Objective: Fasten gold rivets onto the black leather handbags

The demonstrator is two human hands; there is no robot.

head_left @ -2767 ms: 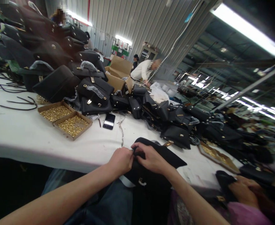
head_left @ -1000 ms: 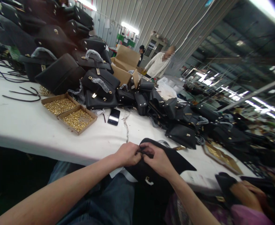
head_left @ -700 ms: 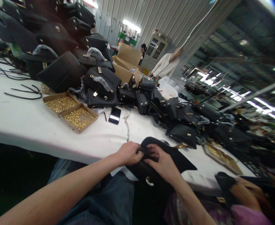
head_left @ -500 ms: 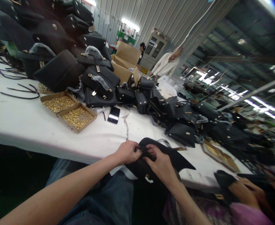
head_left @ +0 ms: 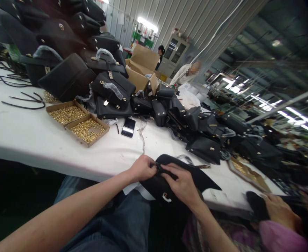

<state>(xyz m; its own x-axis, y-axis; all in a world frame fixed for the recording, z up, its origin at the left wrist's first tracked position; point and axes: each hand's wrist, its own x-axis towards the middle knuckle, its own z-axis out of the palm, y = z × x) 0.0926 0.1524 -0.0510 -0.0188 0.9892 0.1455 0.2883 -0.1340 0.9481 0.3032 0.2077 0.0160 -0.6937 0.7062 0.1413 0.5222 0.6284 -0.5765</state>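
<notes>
A black handbag (head_left: 193, 176) with a gold clasp lies over the near edge of the white table (head_left: 33, 136), partly in my lap. My left hand (head_left: 142, 168) is closed in a pinch on the bag's top edge. My right hand (head_left: 182, 183) rests on the bag just beside it, fingers curled and gripping the same edge. What sits between the fingertips is too small to make out.
Two cardboard trays of gold fittings (head_left: 76, 120) and a phone (head_left: 128, 127) lie on the table. Behind them is a heap of black handbags (head_left: 109, 91) and straps (head_left: 22, 101). A co-worker's hand (head_left: 279, 210) holds a dark piece at right. Two people stand far back.
My hands stay together on the bag's edge with small finger movements. The view has shifted slightly. The person in white at the back has bent lower.
</notes>
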